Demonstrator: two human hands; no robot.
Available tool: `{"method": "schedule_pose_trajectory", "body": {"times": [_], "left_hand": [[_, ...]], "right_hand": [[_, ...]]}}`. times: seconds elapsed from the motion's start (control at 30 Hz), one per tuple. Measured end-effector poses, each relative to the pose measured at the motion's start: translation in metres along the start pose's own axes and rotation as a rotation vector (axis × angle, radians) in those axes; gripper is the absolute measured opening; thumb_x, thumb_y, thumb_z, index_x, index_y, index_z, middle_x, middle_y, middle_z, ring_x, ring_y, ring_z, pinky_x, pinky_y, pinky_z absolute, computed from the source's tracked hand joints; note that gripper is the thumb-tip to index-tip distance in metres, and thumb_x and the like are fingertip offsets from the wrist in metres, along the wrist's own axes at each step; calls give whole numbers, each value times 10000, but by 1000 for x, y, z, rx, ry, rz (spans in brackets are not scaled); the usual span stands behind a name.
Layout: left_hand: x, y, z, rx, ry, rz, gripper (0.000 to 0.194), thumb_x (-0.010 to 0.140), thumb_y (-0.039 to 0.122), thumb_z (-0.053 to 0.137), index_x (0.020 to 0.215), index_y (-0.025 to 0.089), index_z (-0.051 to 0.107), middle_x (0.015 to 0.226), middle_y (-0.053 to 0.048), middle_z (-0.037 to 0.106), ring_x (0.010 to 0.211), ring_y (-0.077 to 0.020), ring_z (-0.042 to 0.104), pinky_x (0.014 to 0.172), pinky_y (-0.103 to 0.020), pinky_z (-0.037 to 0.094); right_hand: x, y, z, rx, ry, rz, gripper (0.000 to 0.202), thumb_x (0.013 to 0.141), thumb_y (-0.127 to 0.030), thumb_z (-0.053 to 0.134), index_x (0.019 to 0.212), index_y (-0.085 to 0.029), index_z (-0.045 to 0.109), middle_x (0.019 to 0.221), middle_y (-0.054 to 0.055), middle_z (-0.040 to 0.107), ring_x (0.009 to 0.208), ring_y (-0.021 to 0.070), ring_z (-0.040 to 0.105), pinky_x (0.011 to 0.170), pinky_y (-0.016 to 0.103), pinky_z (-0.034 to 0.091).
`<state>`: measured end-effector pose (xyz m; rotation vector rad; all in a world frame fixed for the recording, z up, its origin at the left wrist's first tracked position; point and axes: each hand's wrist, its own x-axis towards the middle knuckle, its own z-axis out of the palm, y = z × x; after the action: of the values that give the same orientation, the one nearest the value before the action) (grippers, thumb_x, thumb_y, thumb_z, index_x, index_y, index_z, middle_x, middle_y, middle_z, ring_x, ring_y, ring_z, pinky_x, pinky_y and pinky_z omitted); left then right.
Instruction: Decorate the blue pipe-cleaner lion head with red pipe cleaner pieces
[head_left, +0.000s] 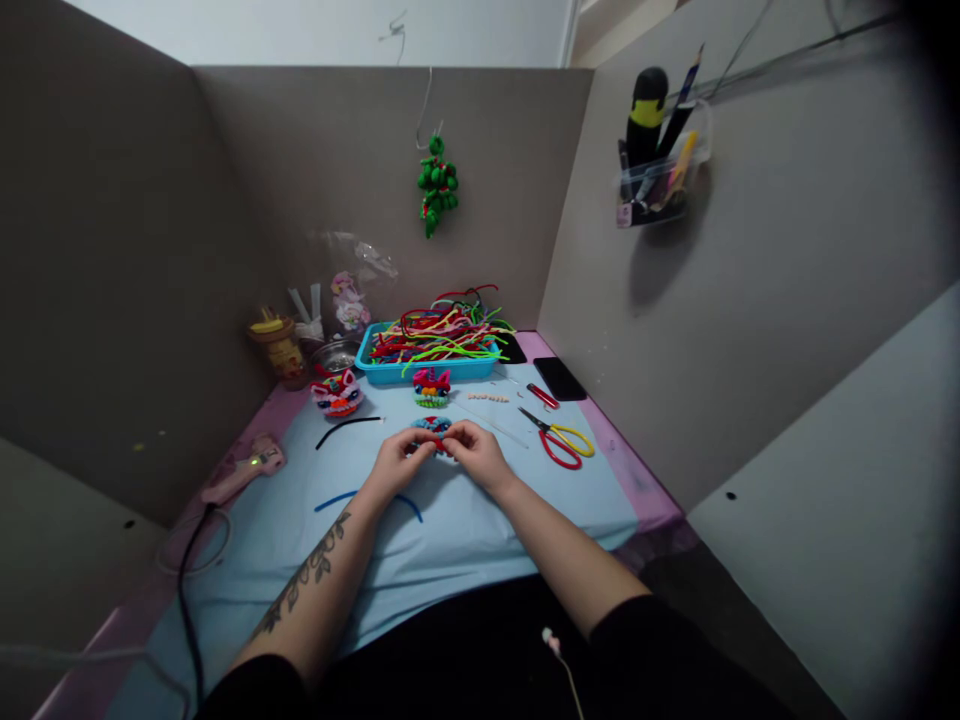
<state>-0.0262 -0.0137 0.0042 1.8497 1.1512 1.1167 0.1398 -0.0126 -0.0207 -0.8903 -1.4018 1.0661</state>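
Note:
Between my hands, a little above the table, is a small blue and red figure (433, 425) of bent pipe cleaners. My left hand (400, 462) pinches its left side, with thumb and forefinger close together. My right hand (478, 455) grips the right side the same way; the fingertips hide the figure's lower part. Just beyond stands a pink, orange and green pipe-cleaner figure (431, 388). A larger pink and orange one (337, 395) sits to the left. A blue pipe cleaner (409, 505) lies curved under my left wrist, and a black one (349, 424) lies farther left.
A blue tray (427, 374) heaped with coloured pipe cleaners stands at the back. Right of my hands lie scissors (559, 440), a red tool (543, 396) and a black phone (559, 379). A pink glue gun (244, 470) with a cord lies left. Partition walls (390, 200) surround the table.

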Motion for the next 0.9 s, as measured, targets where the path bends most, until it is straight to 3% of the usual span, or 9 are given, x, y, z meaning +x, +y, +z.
{"method": "schedule_pose_trajectory", "body": {"times": [0.27,0.5,0.67,0.9], "left_hand": [[2,-4,3,-322,-33,-189,274,684,410,692,706,145,623,573,1,582,521,-120,510,513,-230,377],[5,-3,0,-587,129,-347,329,591,410,762,716,141,619,602,14,588,522,-95,502,546,-228,411],[5,-1,0,-567,87,-332,316,618,406,746,702,129,620,550,14,562,498,-88,475,503,-210,365],[4,-4,-1,-469,69,-295,330,663,445,705,678,126,620,544,7,576,487,-94,478,500,-212,346]], "right_hand": [[-1,1,0,-120,30,-77,128,760,-309,605,796,-188,629,699,-8,626,641,134,579,626,252,465],[3,4,-3,-93,52,-135,229,754,-287,631,962,-194,641,944,56,657,789,163,623,707,284,510],[3,5,-3,-181,96,-180,130,774,-243,601,873,-196,671,872,44,661,799,167,618,732,288,496],[5,6,-4,-171,92,-81,138,767,-265,574,826,-177,663,775,33,669,684,160,601,642,274,492]]}}
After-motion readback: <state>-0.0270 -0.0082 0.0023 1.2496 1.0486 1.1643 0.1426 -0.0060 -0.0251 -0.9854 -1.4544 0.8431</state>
